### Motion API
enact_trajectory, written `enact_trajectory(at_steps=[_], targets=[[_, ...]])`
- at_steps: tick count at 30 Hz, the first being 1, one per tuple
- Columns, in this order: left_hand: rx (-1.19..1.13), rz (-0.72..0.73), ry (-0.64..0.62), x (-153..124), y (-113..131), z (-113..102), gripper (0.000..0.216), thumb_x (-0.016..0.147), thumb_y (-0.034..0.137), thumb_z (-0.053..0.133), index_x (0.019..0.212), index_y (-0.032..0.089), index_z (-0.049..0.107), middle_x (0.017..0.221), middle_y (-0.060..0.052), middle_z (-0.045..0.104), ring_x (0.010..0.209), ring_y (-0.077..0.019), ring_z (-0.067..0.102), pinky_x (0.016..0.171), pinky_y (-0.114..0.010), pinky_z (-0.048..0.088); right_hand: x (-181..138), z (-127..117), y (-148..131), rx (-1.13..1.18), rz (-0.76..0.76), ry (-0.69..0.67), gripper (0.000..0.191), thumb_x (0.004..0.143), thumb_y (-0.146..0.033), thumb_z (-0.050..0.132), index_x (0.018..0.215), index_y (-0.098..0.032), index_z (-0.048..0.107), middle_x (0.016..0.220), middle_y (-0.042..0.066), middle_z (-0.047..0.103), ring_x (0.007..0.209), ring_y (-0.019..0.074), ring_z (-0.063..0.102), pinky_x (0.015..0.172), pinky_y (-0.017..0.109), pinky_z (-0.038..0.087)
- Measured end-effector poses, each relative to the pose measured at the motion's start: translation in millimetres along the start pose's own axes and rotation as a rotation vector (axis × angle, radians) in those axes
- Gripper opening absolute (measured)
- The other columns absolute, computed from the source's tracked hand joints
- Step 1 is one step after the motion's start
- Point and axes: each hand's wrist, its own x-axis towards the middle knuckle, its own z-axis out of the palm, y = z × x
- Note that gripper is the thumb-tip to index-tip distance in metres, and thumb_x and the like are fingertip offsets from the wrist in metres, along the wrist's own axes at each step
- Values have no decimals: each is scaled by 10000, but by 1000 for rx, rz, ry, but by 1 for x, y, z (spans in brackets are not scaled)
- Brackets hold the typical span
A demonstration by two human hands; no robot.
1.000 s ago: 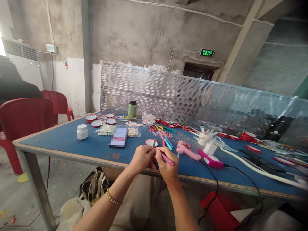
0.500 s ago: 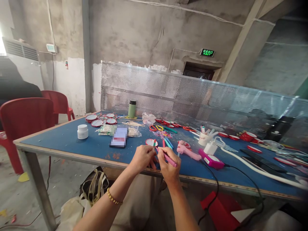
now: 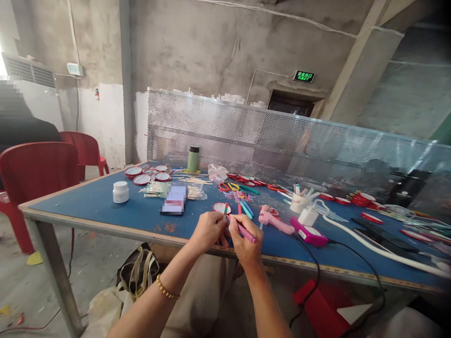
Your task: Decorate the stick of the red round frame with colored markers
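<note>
My left hand (image 3: 208, 230) and my right hand (image 3: 245, 245) meet over the near edge of the blue table (image 3: 88, 206). A pink marker (image 3: 245, 232) is gripped in my right hand, its tip pointing at my left hand. My left hand is closed on a small stick (image 3: 225, 210) with a green and red end that pokes up above the fingers. A gold bracelet (image 3: 165, 288) is on my left wrist. A round red-rimmed disc (image 3: 220, 208) and several coloured markers (image 3: 245, 209) lie just beyond my hands.
A pink glue gun (image 3: 273, 220), a pink and white charger (image 3: 308, 232) with black cable, a white cup of pens (image 3: 299, 202), a white jar (image 3: 120, 192), a green bottle (image 3: 192, 159) and red-rimmed discs (image 3: 148, 176) are on the table. A perforated metal screen (image 3: 282, 141) stands behind. Red chairs (image 3: 38, 171) stand left.
My hands have barely moved; the pink marker in my right hand has shifted slightly against the piece in my left hand.
</note>
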Motion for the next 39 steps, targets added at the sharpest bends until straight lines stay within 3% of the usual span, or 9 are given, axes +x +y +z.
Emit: enact_trajectory(at_steps=[17, 26, 39], targets=[[42, 3, -8, 0, -2, -1, 355, 896, 406, 467, 617, 190, 500, 455, 24, 568, 440, -154, 664, 392, -177, 362, 1, 0, 0, -38, -10, -28, 171, 932, -178, 540, 803, -184, 652, 691, 25, 700, 604, 143, 664, 605, 236, 496], [28, -21, -3, 1, 1, -1, 290, 866, 304, 473, 606, 184, 513, 509, 16, 626, 429, -136, 658, 391, -178, 352, 1, -1, -1, -24, 51, 21, 199, 947, -213, 531, 781, -192, 638, 605, -13, 639, 494, 122, 588, 540, 233, 469], [48, 2, 4, 1, -1, -1, 333, 886, 361, 467, 602, 189, 488, 452, 27, 574, 439, -146, 665, 404, -173, 364, 1, 0, 0, -35, -2, -26, 189, 940, -200, 526, 804, -193, 657, 707, 27, 713, 616, 146, 674, 599, 243, 512]])
